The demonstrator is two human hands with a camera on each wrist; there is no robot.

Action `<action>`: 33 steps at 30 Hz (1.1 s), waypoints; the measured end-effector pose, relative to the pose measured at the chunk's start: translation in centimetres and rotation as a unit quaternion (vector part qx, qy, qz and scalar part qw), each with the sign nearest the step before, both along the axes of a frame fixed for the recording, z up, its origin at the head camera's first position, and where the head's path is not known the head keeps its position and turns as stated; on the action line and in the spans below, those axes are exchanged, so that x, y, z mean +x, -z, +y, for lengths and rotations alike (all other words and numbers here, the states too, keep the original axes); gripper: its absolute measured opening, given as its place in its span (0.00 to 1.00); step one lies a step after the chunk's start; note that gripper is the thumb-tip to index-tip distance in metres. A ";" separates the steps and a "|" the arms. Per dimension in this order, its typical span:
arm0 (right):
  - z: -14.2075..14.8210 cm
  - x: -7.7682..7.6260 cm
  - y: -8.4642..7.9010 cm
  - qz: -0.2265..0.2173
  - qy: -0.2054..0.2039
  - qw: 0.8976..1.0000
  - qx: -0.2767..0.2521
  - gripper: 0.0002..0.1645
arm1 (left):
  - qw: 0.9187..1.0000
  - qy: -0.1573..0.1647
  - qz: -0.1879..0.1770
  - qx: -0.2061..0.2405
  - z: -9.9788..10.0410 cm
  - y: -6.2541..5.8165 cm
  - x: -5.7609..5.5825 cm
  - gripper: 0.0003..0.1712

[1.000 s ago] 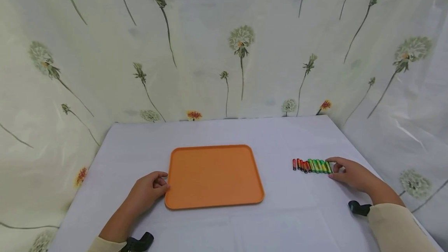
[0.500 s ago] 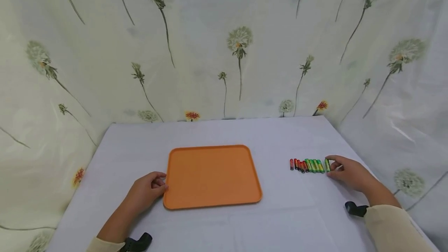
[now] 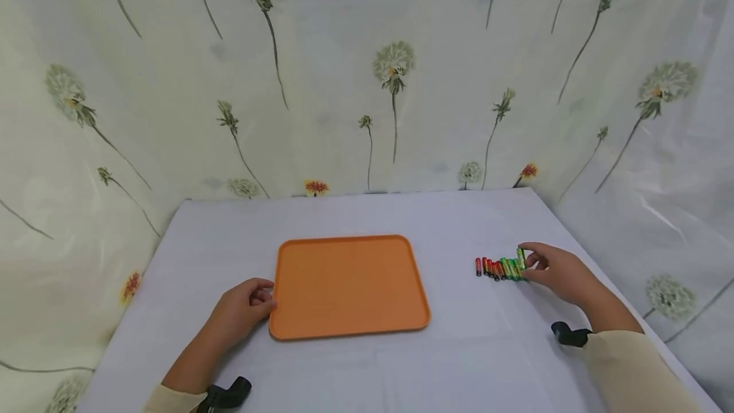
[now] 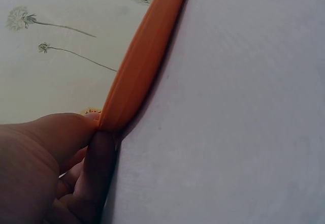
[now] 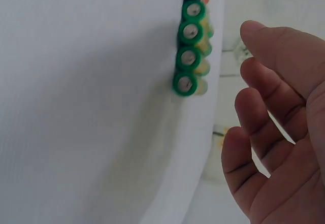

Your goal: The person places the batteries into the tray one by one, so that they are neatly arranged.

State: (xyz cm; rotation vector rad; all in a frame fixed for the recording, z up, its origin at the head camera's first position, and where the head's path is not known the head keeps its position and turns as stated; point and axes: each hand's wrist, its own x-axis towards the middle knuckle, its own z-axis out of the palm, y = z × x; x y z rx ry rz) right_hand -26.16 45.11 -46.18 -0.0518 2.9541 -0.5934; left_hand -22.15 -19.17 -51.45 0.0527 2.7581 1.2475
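Note:
My left hand (image 3: 243, 308) pinches the left rim of an orange tray (image 3: 350, 289); the left wrist view has the thumb (image 4: 66, 132) on the rim and a finger against its underside. With thumb and fingertips, my right hand (image 3: 559, 271) holds a green battery (image 3: 520, 257) over the right end of a row of batteries. Red-and-black batteries (image 3: 489, 267) make up the left part of that row and green batteries (image 3: 509, 268) the right part. In the right wrist view, the green batteries (image 5: 188, 57) show end-on beside my hand (image 5: 284, 117), and the held battery is hidden.
A white cloth (image 3: 459, 362) covers the table, its back edge meeting a curtain (image 3: 332, 81) printed with dandelions. The curtain also runs along both sides. A black wrist-worn device (image 3: 229, 394) sits by the left sleeve and another wrist-worn device (image 3: 569, 334) by the right.
My right hand has slid the end green battery away from the row, then lifted it and carried it left over the remaining green ones. My left hand stays at the tray's rim.

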 end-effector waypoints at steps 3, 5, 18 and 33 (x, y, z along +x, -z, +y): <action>-0.9 -0.3 -0.4 -0.003 -0.001 1.000 0.000 0.39 | 1.000 -0.001 -0.003 0.001 0.0 -0.2 0.0 0.22; -1.6 -0.6 -0.6 -0.003 -0.004 1.000 -0.003 0.39 | 1.000 -0.001 -0.005 0.002 0.0 -0.2 0.0 0.22; -6.1 -1.4 -0.4 0.002 -0.029 0.999 -0.036 0.38 | 1.000 -0.005 -0.011 0.003 0.3 -0.1 0.2 0.22; -9.2 -1.3 0.4 0.008 -0.056 0.996 -0.067 0.36 | 1.000 -0.005 -0.004 0.000 0.2 0.0 0.0 0.22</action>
